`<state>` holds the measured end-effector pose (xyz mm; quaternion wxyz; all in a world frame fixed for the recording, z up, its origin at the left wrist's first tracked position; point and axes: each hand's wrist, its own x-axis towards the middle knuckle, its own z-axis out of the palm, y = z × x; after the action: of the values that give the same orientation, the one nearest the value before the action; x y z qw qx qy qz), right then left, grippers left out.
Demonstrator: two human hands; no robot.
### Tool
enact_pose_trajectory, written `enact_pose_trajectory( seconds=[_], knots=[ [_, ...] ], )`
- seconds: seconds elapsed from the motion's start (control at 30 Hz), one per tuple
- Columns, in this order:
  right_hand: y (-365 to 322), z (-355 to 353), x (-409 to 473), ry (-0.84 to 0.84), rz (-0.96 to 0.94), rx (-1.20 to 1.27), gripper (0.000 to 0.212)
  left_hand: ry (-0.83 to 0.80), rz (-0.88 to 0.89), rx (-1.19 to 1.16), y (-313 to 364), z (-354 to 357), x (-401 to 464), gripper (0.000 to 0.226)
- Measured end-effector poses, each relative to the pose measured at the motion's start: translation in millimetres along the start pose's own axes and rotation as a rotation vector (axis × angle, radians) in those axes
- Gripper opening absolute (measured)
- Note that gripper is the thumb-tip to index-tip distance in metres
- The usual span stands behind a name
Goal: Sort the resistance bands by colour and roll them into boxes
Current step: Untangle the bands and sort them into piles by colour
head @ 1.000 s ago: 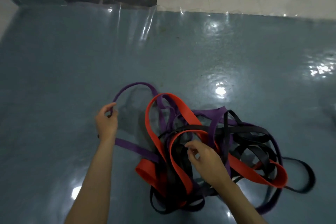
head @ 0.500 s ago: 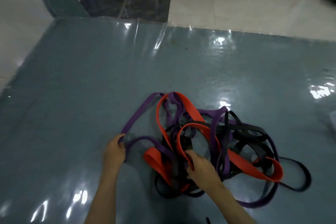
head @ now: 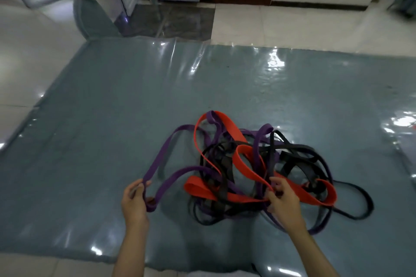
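Our left hand (head: 134, 202) grips the purple band (head: 167, 148), apparently to draw it clear, while our right hand (head: 281, 200) pinches the red band (head: 245, 162), steadying the tangle.

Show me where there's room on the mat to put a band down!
Bare mat lies left of the left hand and beyond the tangled bands, toward the far edge. It is crowded between the hands, where the right hand holds the pile.
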<state>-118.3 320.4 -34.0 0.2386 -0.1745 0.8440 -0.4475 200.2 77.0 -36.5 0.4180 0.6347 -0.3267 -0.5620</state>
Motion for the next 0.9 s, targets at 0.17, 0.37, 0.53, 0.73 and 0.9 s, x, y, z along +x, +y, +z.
enact_pose_trajectory(
  seconds=[0.17, 0.37, 0.53, 0.73, 0.9],
  knots=[
    [17.2, -15.4, -17.3, 0.061, 0.028, 0.052, 0.032, 0.102, 0.106, -0.082, -2.2, -10.7, -36.7, 0.027],
    [25.1, -31.8, -32.1, 0.018, 0.074, 0.105, 0.027, 0.274, 0.311, -0.087, 5.9, -29.0, -84.5, 0.027],
    [25.6, -23.4, -45.3, -0.073, 0.057, 0.162, 0.028, 0.127, 0.234, 0.112, -8.8, -42.7, -120.4, 0.014],
    [24.6, -22.0, -52.3, -0.155, 0.042, 0.209, 0.024, -0.075, 0.171, 0.245, -28.0, -26.4, -145.1, 0.021],
    [11.0, -31.8, -44.6, -0.169, 0.040, 0.216, 0.023, -0.122, 0.209, 0.229, -14.4, -5.4, -132.3, 0.041]
  ],
)
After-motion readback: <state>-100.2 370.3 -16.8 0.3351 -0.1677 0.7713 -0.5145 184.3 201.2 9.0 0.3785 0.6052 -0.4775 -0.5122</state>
